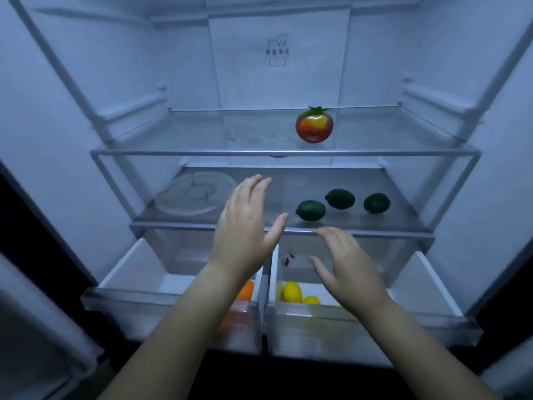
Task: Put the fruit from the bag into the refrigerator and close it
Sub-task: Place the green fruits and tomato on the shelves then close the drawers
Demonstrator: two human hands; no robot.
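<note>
Fruit lies all round your grips: green limes (310, 210) on the middle shelf (173, 225) just beyond the right grip (346, 267), yellow lemons (292, 291) in the open right drawer (432, 277) under it, an orange (245, 290) in the left drawer (135, 264) beneath the left grip (245, 226), and a red tomato-like piece (314, 125) on the upper shelf (202, 153) above both. Both grips are spread and hold nothing. The skins shine (possibly plastic), so judge them light, hard, slippery and apt to roll; cup each round its widest part. Beyond, a back-panel logo (277, 51) carries Chinese characters, too blurred to read surely.
</note>
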